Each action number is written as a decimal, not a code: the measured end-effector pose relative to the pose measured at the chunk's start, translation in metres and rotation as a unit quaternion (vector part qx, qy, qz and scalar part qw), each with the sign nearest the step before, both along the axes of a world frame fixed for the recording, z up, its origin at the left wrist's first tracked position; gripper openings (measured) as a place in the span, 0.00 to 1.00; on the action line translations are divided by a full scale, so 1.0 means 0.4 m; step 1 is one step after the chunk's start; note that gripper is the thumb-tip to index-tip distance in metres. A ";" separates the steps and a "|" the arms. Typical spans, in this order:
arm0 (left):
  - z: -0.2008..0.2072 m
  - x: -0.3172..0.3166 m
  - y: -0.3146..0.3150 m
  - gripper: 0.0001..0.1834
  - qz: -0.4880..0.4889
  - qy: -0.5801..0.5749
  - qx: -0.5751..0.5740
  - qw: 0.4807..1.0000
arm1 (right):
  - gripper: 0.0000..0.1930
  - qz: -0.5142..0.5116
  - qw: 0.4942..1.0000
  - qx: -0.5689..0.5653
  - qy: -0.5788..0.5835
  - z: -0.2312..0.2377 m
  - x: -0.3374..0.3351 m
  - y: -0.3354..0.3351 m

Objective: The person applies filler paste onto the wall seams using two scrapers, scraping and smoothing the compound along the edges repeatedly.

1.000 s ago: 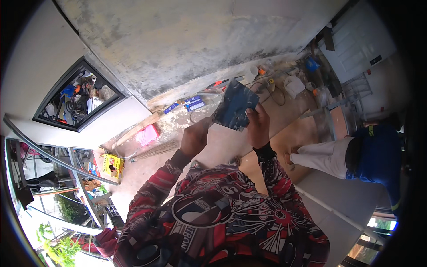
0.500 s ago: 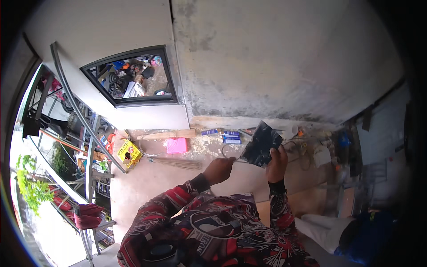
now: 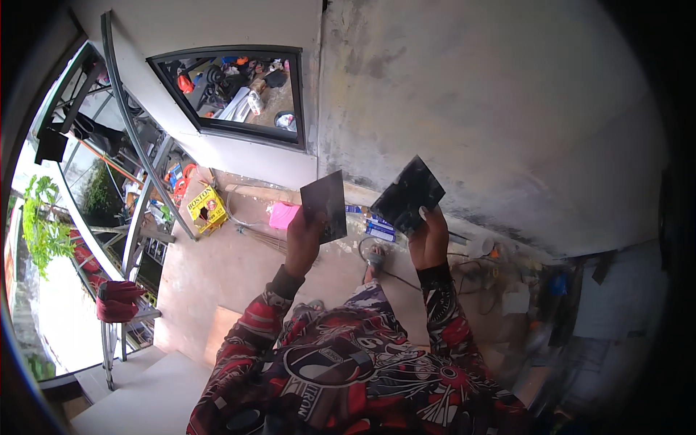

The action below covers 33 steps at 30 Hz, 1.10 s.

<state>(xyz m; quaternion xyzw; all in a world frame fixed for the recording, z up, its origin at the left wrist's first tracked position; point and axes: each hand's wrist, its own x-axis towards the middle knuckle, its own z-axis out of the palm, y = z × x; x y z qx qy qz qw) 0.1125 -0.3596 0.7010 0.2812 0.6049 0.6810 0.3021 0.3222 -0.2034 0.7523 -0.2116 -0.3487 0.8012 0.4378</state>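
My left hand (image 3: 304, 243) is closed on the lower edge of a thin dark rectangular plate (image 3: 326, 199), raised in front of me. My right hand (image 3: 429, 243) grips a second plate (image 3: 407, 192), black, flat and tilted, with pale smudges near its lower edge. Thumb and fingers pinch its lower right corner. A small gap separates the two plates. Both are held up before the foot of a stained grey wall (image 3: 471, 130). Their exact kind does not show; they look like flat spreader blades.
On the floor along the wall lie a yellow box (image 3: 207, 210), a pink plastic container (image 3: 283, 215), blue-and-white cartons (image 3: 380, 229) and cables. A black-framed window opening (image 3: 301, 94) is at upper left. A red cloth (image 3: 119, 301) hangs on a metal stand at left. My sandalled foot (image 3: 375, 255) stands below.
My left hand has risen and moved left, and its plate now shows its broad face. My right hand has lifted its plate slightly and moved left. The view has shifted.
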 end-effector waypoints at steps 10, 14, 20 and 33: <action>0.154 -0.033 0.273 0.10 0.125 0.300 0.001 0.946 | 0.22 0.130 0.952 0.210 -0.183 0.099 -0.150 0.384; 0.237 -0.229 0.290 0.11 0.126 0.392 -0.116 0.904 | 0.17 0.171 0.971 0.106 -0.131 0.115 -0.153 0.460; 0.571 -0.667 0.371 0.16 0.122 0.581 -0.107 0.798 | 0.20 0.183 0.960 0.104 -0.186 0.051 -0.106 0.558; 0.654 -0.837 0.545 0.14 0.016 0.732 -0.041 0.680 | 0.20 0.003 0.988 0.036 -0.152 -0.035 -0.049 0.468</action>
